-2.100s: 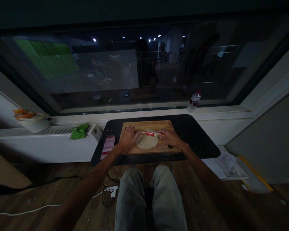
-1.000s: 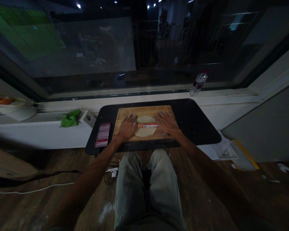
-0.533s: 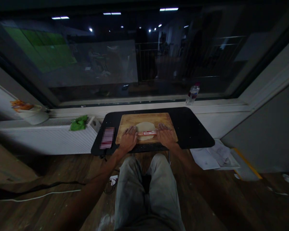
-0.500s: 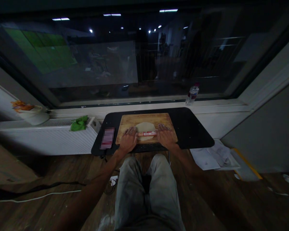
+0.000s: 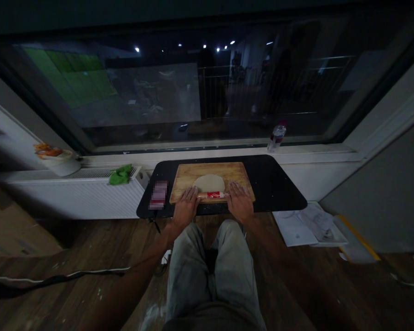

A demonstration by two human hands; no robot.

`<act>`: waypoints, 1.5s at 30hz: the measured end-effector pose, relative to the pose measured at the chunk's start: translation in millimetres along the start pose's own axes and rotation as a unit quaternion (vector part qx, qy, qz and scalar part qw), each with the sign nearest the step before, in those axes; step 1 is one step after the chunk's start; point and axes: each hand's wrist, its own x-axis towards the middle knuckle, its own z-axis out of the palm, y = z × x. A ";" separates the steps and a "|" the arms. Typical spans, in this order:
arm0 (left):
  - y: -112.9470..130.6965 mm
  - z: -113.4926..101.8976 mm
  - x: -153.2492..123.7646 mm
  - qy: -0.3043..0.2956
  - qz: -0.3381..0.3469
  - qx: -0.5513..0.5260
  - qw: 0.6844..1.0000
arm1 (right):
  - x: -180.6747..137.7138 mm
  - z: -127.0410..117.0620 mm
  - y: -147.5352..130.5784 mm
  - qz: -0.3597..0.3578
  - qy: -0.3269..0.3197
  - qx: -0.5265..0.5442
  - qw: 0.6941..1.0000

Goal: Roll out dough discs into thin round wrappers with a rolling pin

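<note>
A pale, flat round of dough [image 5: 209, 182] lies on a wooden cutting board [image 5: 221, 168]. Along the dough's near edge rests a rolling pin [image 5: 212, 195] with a red and white label round its middle. My left hand [image 5: 186, 203] lies over the pin's left end and my right hand [image 5: 239, 201] over its right end. Both sets of fingers point away from me and press down on the pin. Flour whitens the fingertips. The pin's two ends are hidden under my palms.
Under the board is a black table [image 5: 272, 184], with a pixelated pinkish object [image 5: 158, 195] on its left. A water bottle [image 5: 277, 136] stands on the windowsill. A green cloth [image 5: 120, 174] and a white pot [image 5: 64, 163] sit on the radiator [image 5: 100, 195]. Papers [image 5: 296, 227] lie on the floor at right.
The rolling pin has rolled toward me, from the middle of the dough to its near edge, both hands moving with it. The label has turned. The camera view has shifted slightly.
</note>
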 end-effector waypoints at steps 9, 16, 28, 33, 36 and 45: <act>6.3 6.6 -11.9 0.009 -0.013 0.018 1.000 | -3.2 7.6 9.7 -0.032 0.021 -0.025 0.999; 0.8 17.1 18.6 0.052 -0.044 0.040 0.997 | 52.2 6.5 18.6 -0.069 -0.023 -0.060 0.996; -4.6 9.3 48.2 0.008 -0.089 0.028 0.996 | 160.6 37.9 26.6 -0.052 -0.129 -0.024 0.990; -6.5 9.1 41.0 -0.002 -0.035 -0.013 0.999 | 183.5 48.3 23.9 -0.037 -0.148 -0.008 0.988; -4.3 10.4 31.8 -0.001 0.004 -0.030 1.000 | 190.6 55.9 23.8 -0.037 -0.144 -0.006 0.989; 21.6 13.9 11.7 -0.017 0.021 -0.068 0.997 | 200.1 61.6 14.1 -0.045 -0.125 -0.012 0.991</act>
